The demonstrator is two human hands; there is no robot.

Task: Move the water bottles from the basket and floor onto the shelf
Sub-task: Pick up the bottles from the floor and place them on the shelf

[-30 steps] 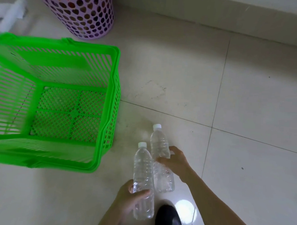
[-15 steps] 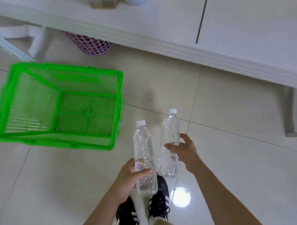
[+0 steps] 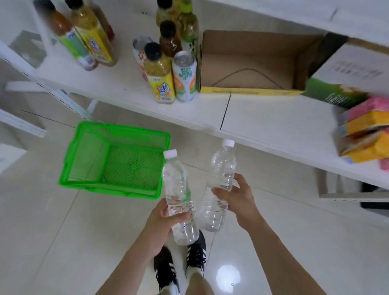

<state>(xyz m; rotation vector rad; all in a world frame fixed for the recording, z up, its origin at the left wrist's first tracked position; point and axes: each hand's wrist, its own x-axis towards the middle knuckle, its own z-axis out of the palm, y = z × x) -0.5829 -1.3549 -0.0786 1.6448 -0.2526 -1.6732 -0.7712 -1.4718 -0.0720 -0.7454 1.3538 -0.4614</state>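
A wide bare stretch of the white shelf (image 3: 268,126) is seen ahead of both hands, between the drinks on the left and the snack packs (image 3: 368,130) at the right edge. Behind that stretch an open carton (image 3: 248,65) is set with its yellow front lip near the middle of the board. The shelf's front edge runs slantwise, lower toward the right. On the tiled floor to the left the green basket (image 3: 115,161) is seen, with nothing in it.

Chinese characters are printed on the yellow label of the tea bottle (image 3: 159,79), and a green-and-orange can (image 3: 184,76) stands touching it; the print is too blurred to be read.

One clear bottle (image 3: 179,195) is gripped around its lower half by the closed fingers of the left hand (image 3: 163,219), its white cap up and tilted slightly left. A second bottle (image 3: 218,184) is held at mid-body by the curled fingers of the right hand (image 3: 236,198), cap up and leaning right, toward the shelf edge. Both are held above the floor, near each other, long axes nearly upright.
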